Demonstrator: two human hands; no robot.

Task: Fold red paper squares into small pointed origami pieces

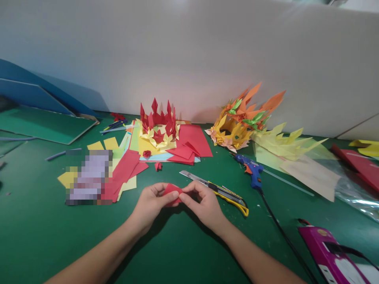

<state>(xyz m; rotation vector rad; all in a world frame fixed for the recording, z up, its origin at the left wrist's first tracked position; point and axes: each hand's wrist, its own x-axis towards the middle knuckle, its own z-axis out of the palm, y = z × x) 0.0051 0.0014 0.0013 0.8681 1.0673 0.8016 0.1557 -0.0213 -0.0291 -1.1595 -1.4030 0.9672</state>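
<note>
A small piece of red paper point(171, 192) is pinched between both hands above the green table. My left hand point(151, 202) is closed on its left side, thumb on top. My right hand point(204, 201) grips its right edge between thumb and fingers. Just beyond my right hand lies a box cutter point(227, 193) with a yellow handle and its blade out. Farther off sit a small folded red paper piece point(158, 167) and a red paper flower point(147, 154). Behind them stands a red and cream paper crown point(158, 126) on stacked coloured sheets.
A blue glue gun point(251, 169) lies to the right, its cord running toward a magenta power strip point(325, 248). Orange and yellow paper crowns point(237, 122) stand at the back right. Red paper strips point(122, 173) and a blurred-out phone-shaped object point(90, 177) lie left.
</note>
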